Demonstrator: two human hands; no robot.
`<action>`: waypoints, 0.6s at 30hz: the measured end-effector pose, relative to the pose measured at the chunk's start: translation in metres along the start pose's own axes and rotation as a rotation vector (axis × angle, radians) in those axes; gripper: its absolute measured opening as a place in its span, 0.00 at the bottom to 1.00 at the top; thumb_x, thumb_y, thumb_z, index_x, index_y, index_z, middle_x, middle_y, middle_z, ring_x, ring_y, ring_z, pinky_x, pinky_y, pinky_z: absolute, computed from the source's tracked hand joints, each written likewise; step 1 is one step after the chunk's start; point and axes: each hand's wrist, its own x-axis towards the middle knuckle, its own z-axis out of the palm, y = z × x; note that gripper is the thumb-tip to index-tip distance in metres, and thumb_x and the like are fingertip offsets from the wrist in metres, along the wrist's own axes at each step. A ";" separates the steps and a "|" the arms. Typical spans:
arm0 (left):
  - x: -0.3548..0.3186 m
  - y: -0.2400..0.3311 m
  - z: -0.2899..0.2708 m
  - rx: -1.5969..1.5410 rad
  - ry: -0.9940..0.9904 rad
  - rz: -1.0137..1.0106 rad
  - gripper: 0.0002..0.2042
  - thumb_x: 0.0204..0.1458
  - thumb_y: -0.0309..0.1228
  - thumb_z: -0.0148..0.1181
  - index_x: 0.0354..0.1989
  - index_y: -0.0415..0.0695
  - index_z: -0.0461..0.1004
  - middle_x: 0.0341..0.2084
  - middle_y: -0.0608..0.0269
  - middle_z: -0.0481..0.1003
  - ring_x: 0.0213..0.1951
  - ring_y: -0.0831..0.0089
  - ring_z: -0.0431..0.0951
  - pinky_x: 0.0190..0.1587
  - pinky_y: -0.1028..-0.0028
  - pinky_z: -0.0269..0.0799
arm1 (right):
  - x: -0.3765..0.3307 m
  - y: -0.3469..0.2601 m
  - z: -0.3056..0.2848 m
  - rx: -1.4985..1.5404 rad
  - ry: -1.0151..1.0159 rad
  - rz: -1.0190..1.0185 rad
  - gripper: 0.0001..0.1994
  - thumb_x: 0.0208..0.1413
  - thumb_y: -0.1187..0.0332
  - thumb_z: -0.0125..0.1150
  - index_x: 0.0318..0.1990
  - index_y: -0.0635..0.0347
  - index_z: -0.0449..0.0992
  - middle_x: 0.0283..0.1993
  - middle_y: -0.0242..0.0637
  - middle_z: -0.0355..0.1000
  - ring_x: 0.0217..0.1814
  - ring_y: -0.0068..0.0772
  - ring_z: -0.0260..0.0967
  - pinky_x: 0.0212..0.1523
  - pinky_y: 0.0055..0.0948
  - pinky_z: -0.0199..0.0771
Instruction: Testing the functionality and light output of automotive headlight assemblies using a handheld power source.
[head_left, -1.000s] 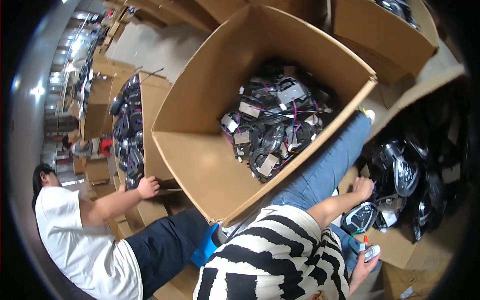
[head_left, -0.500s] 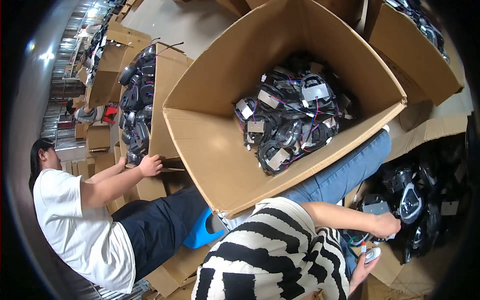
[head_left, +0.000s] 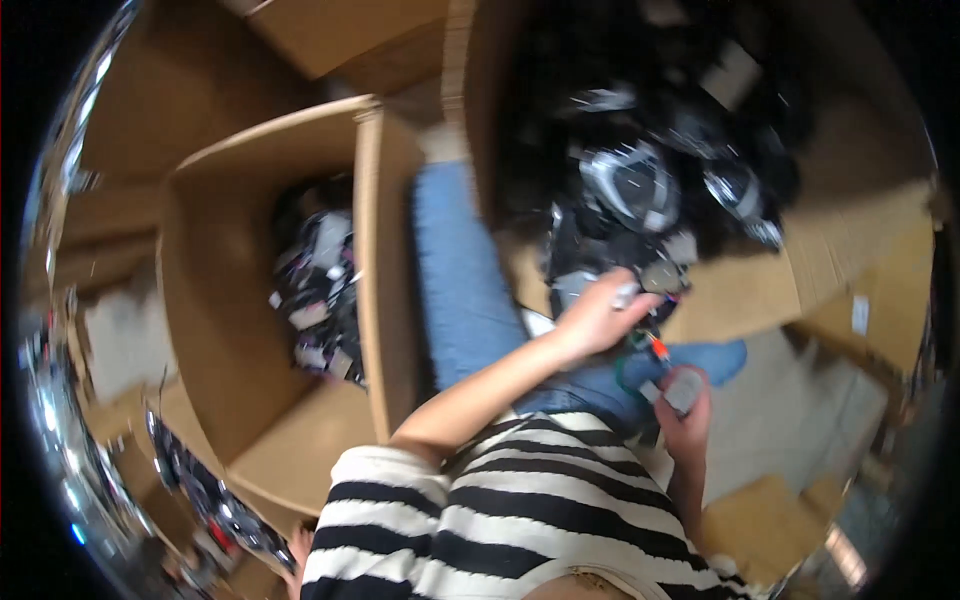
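Observation:
My left hand (head_left: pixel 592 322) reaches to the near edge of a pile of black lamp-like units (head_left: pixel 632 185) with clear covers, inside the large right-hand carton. Its fingers close around a small white piece (head_left: pixel 625 294), blurred by motion, beside a grey plate (head_left: pixel 662 277) and purple wires. Below and to the right, my right hand (head_left: pixel 684 425) grips a small grey-white handheld device (head_left: pixel 684 391) with rounded ends. A red-orange tip (head_left: pixel 659 348) and a green wire (head_left: pixel 622 374) show between the two hands.
An open carton (head_left: pixel 372 270) stands left of my leg, with wired black units (head_left: pixel 322 285) at its bottom. The large carton's flap (head_left: pixel 740 300) spreads in front of me. More units (head_left: pixel 215 490) fill a container at lower left, near another person's hand (head_left: pixel 300 550).
My view has swung right, so the left carton sits farther left and the right one is in full view. The handheld device stays in my right hand; my left hand remains at the pile.

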 end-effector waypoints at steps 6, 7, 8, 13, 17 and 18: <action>-0.009 0.018 -0.019 0.195 -0.317 0.111 0.12 0.41 0.27 0.50 0.35 0.36 0.64 0.29 0.57 0.64 0.27 0.72 0.66 0.29 0.77 0.63 | -0.007 -0.006 -0.011 0.064 0.024 -0.014 0.14 0.37 0.79 0.48 0.36 0.61 0.60 0.29 0.32 0.60 0.30 0.20 0.57 0.32 0.20 0.59; -0.009 0.017 -0.022 0.237 -0.281 0.274 0.12 0.42 0.26 0.49 0.36 0.36 0.64 0.30 0.57 0.64 0.26 0.74 0.66 0.28 0.78 0.62 | -0.007 -0.008 -0.013 0.071 0.024 -0.005 0.14 0.37 0.79 0.49 0.35 0.61 0.60 0.28 0.33 0.60 0.29 0.20 0.57 0.31 0.20 0.59; -0.008 0.021 -0.026 0.209 -0.300 0.173 0.11 0.43 0.26 0.48 0.37 0.37 0.64 0.30 0.59 0.65 0.25 0.76 0.66 0.27 0.80 0.62 | -0.008 -0.014 -0.013 0.132 0.031 0.073 0.15 0.34 0.82 0.47 0.35 0.62 0.59 0.28 0.31 0.60 0.30 0.19 0.56 0.32 0.19 0.58; -0.012 0.048 -0.030 0.088 -0.281 -0.268 0.09 0.49 0.28 0.44 0.34 0.37 0.67 0.18 0.67 0.68 0.21 0.85 0.65 0.22 0.85 0.60 | -0.008 -0.023 -0.017 0.124 0.016 0.038 0.15 0.33 0.82 0.47 0.34 0.62 0.59 0.28 0.32 0.60 0.30 0.20 0.57 0.32 0.19 0.58; -0.016 0.043 -0.030 -0.093 -0.411 -0.189 0.10 0.49 0.29 0.45 0.35 0.35 0.68 0.21 0.65 0.70 0.27 0.81 0.69 0.30 0.82 0.64 | -0.008 -0.030 -0.020 0.180 -0.007 0.036 0.16 0.33 0.82 0.47 0.34 0.62 0.59 0.28 0.33 0.60 0.30 0.20 0.57 0.32 0.19 0.58; -0.015 0.046 -0.029 -0.093 -0.423 -0.154 0.09 0.48 0.26 0.45 0.35 0.35 0.67 0.23 0.62 0.70 0.28 0.78 0.70 0.32 0.81 0.65 | -0.008 -0.030 -0.022 0.182 0.001 0.037 0.16 0.33 0.82 0.47 0.34 0.62 0.59 0.28 0.33 0.60 0.30 0.20 0.57 0.32 0.19 0.58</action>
